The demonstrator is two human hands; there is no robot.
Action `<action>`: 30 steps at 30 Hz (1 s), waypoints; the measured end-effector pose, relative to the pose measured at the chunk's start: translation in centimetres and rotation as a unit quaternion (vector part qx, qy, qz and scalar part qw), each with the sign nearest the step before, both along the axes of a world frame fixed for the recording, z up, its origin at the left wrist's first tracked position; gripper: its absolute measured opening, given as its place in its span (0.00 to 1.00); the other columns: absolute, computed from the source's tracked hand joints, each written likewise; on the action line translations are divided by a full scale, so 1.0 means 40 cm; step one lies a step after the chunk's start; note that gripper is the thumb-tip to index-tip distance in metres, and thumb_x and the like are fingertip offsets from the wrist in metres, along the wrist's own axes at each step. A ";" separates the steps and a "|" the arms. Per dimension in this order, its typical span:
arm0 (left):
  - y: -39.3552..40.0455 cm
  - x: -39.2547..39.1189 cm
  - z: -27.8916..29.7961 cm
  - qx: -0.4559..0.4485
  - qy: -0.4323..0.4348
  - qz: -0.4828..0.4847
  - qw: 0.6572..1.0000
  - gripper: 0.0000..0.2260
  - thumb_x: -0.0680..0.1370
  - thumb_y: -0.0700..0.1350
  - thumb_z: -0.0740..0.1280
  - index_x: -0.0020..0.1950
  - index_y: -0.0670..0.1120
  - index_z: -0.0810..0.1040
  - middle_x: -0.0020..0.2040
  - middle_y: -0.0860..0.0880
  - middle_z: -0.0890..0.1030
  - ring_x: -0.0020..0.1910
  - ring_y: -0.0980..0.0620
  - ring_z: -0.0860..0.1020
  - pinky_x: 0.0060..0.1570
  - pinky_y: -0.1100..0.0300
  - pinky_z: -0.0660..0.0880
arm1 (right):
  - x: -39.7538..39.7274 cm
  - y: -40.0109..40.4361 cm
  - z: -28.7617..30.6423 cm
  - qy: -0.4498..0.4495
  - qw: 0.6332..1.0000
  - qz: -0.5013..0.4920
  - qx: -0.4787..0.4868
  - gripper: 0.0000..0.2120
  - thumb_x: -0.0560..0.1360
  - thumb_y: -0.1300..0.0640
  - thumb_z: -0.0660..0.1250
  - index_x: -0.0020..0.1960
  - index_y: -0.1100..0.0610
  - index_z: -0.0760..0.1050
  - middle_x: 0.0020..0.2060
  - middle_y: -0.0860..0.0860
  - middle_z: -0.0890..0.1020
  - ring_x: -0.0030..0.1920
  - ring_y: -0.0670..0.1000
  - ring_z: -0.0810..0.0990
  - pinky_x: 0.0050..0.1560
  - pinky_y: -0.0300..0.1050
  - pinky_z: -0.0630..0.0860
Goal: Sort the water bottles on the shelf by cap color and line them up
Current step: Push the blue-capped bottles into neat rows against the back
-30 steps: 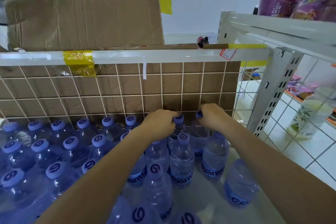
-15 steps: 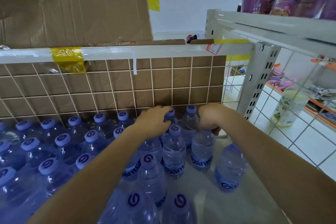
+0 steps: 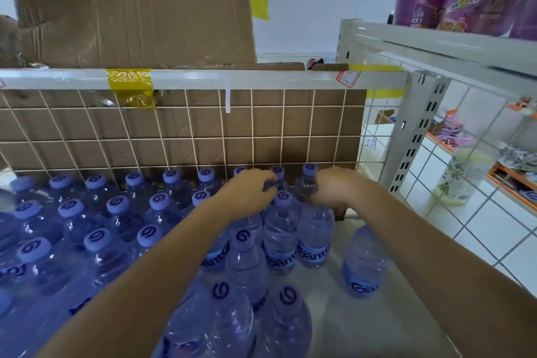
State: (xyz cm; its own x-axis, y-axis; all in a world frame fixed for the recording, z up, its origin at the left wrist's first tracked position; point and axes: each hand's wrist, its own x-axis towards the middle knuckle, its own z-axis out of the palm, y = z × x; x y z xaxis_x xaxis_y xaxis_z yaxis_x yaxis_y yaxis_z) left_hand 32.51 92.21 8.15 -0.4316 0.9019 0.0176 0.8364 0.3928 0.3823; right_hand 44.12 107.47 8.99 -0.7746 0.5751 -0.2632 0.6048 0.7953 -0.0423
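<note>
Head view: compared with half a second ago, the right hand (image 3: 329, 187) has come off the top of the second-row bottle and moved up to the back-row bottle (image 3: 306, 183) at centre right of the frame, while the left hand (image 3: 250, 190) stays over its neighbour, the bottle (image 3: 277, 176) just left of it; I judge that the far end of the back row against the wire grid (image 3: 186, 136) is being closed up, so the line is nearly complete there, with one loose bottle (image 3: 363, 264) standing apart at lower right on the shelf (image 3: 363, 325).

Grip: the left hand's fingers curl round the neck of its bottle, clamped just under the purple cap; the right hand's fingers wrap the shoulder of the back-row bottle, below its cap (image 3: 310, 169), which stands clear; neither hand is spread open. Every cap in sight is the same purple.
</note>
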 end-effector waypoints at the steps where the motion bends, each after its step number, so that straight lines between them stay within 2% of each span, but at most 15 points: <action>1: -0.008 0.005 0.002 -0.003 -0.007 0.000 1.000 0.15 0.81 0.47 0.59 0.66 0.45 0.73 0.60 0.45 0.77 0.56 0.47 0.76 0.56 0.52 0.74 | 0.004 0.001 0.004 -0.001 1.000 -0.001 0.001 0.14 0.74 0.46 0.64 0.49 0.56 0.79 0.42 0.54 0.81 0.41 0.53 0.81 0.41 0.44 0.75; 6: -0.057 0.029 0.007 0.019 0.010 0.007 1.000 0.13 0.80 0.48 0.60 0.62 0.45 0.76 0.56 0.47 0.80 0.53 0.48 0.77 0.55 0.50 0.75 | 0.022 -0.014 0.021 0.044 0.997 -0.012 0.062 0.19 0.70 0.39 0.64 0.50 0.52 0.79 0.43 0.51 0.81 0.41 0.52 0.79 0.40 0.43 0.75; 11: -0.102 0.065 0.024 0.066 0.041 0.043 0.996 0.12 0.79 0.48 0.62 0.57 0.45 0.79 0.54 0.45 0.80 0.52 0.45 0.77 0.53 0.50 0.75 | 0.066 -0.039 0.010 0.131 0.987 -0.018 0.090 0.19 0.72 0.39 0.63 0.50 0.54 0.78 0.39 0.51 0.78 0.40 0.54 0.77 0.38 0.42 0.71; 14: -0.130 0.090 0.028 0.006 0.078 0.060 0.995 0.13 0.78 0.53 0.62 0.44 0.43 0.78 0.44 0.45 0.79 0.44 0.47 0.76 0.46 0.53 0.75 | 0.094 -0.064 0.011 0.124 0.987 -0.036 0.100 0.17 0.74 0.42 0.63 0.47 0.56 0.74 0.42 0.54 0.78 0.43 0.55 0.76 0.40 0.43 0.70; 16: -0.150 0.101 0.025 -0.069 0.074 0.060 0.993 0.17 0.77 0.56 0.63 0.37 0.43 0.73 0.38 0.46 0.75 0.38 0.48 0.74 0.40 0.54 0.72 | 0.112 -0.076 0.013 0.098 0.987 -0.057 0.110 0.15 0.75 0.44 0.64 0.50 0.56 0.75 0.48 0.55 0.80 0.49 0.56 0.79 0.44 0.43 0.72; 18: -0.166 0.104 0.019 -0.131 0.064 0.045 0.988 0.17 0.76 0.58 0.64 0.40 0.43 0.74 0.38 0.48 0.73 0.37 0.49 0.72 0.39 0.55 0.70 | 0.133 -0.086 0.017 0.049 0.987 -0.079 0.132 0.14 0.76 0.46 0.64 0.53 0.55 0.76 0.46 0.52 0.79 0.52 0.55 0.80 0.43 0.43 0.71; 20: -0.180 0.103 0.022 -0.158 0.060 0.035 0.985 0.16 0.75 0.56 0.65 0.49 0.42 0.76 0.43 0.47 0.74 0.41 0.49 0.73 0.41 0.55 0.70 | 0.153 -0.092 0.022 0.003 0.985 -0.096 0.143 0.11 0.76 0.47 0.64 0.50 0.54 0.76 0.40 0.50 0.77 0.48 0.53 0.79 0.38 0.42 0.68; 21: -0.185 0.103 0.022 -0.156 0.051 0.031 0.986 0.14 0.76 0.55 0.65 0.48 0.43 0.75 0.44 0.48 0.74 0.42 0.49 0.73 0.42 0.56 0.70 | 0.163 -0.093 0.024 -0.018 0.984 -0.112 0.137 0.10 0.76 0.48 0.64 0.50 0.54 0.77 0.41 0.50 0.77 0.47 0.52 0.78 0.39 0.42 0.69; 23: -0.189 0.105 0.018 -0.138 0.027 0.017 0.990 0.09 0.77 0.52 0.65 0.40 0.48 0.70 0.40 0.50 0.71 0.39 0.51 0.71 0.37 0.60 0.67 | 0.185 -0.100 0.024 -0.048 0.979 -0.162 0.115 0.14 0.77 0.50 0.64 0.59 0.55 0.76 0.52 0.52 0.79 0.51 0.53 0.77 0.45 0.44 0.70; 24: -0.190 0.107 0.015 -0.128 0.018 0.011 0.992 0.11 0.77 0.51 0.65 0.38 0.50 0.67 0.38 0.51 0.70 0.36 0.53 0.69 0.34 0.61 0.64 | 0.195 -0.101 0.021 -0.055 0.976 -0.185 0.104 0.17 0.77 0.50 0.64 0.63 0.56 0.74 0.57 0.53 0.78 0.55 0.53 0.77 0.47 0.45 0.71; 26: -0.191 0.109 0.009 -0.106 0.015 -0.002 0.994 0.12 0.78 0.49 0.64 0.38 0.49 0.65 0.36 0.52 0.68 0.33 0.56 0.66 0.30 0.61 0.60 | 0.210 -0.093 0.005 -0.044 0.973 -0.214 0.079 0.20 0.76 0.52 0.66 0.66 0.58 0.73 0.59 0.54 0.77 0.57 0.54 0.77 0.48 0.45 0.73; 30: -0.185 0.119 0.004 -0.070 0.004 -0.019 0.997 0.11 0.78 0.48 0.64 0.40 0.47 0.65 0.36 0.51 0.67 0.32 0.54 0.65 0.30 0.61 0.60 | 0.224 -0.079 -0.013 0.044 0.972 -0.226 0.051 0.15 0.74 0.54 0.69 0.58 0.60 0.77 0.46 0.56 0.78 0.43 0.55 0.77 0.40 0.43 0.73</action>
